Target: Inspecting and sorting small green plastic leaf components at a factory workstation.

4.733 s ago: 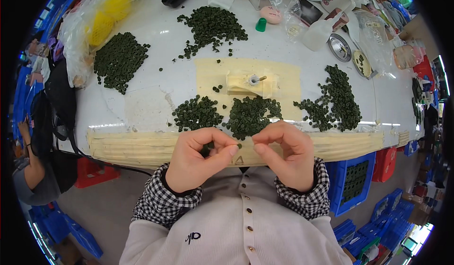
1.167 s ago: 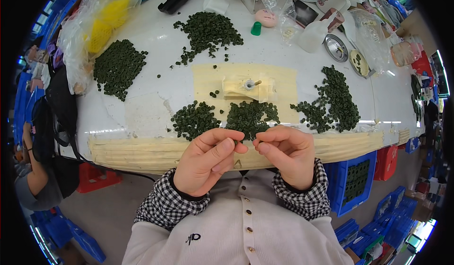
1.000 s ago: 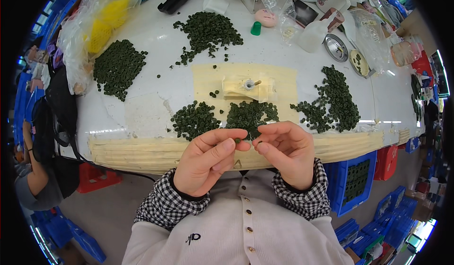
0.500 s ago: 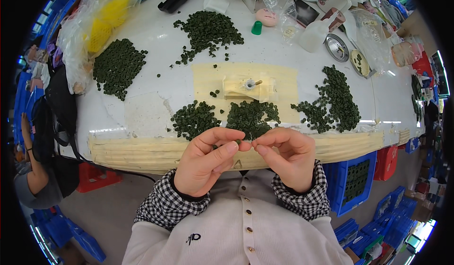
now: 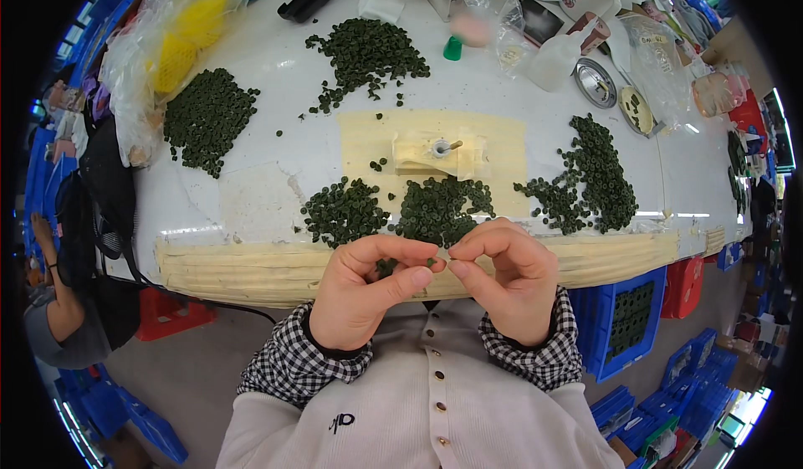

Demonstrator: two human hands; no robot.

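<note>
My left hand (image 5: 360,295) pinches a small dark green part (image 5: 431,261) between thumb and forefinger, above the table's front edge. More green parts (image 5: 386,266) show inside its curled fingers. My right hand (image 5: 512,283) is closed in a pinch with its fingertips close to the left ones; what lies between them is too small to make out. Just beyond my hands lie two piles of small green parts, a left pile (image 5: 343,210) and a middle pile (image 5: 443,208). Behind the middle pile, a taped block (image 5: 418,153) carries a short upright pin.
More green parts form a right pile (image 5: 598,176), a far pile (image 5: 368,55) and a far-left pile (image 5: 209,122). A green cap (image 5: 452,48), a metal lid (image 5: 595,82) and plastic bags (image 5: 652,46) sit at the back. A blue crate (image 5: 619,322) stands below the table, right.
My left fingertips have dipped slightly and turned, and more green parts show inside that hand. My right hand's fingers have bent a little. A pink thing at the back is now blurred.
</note>
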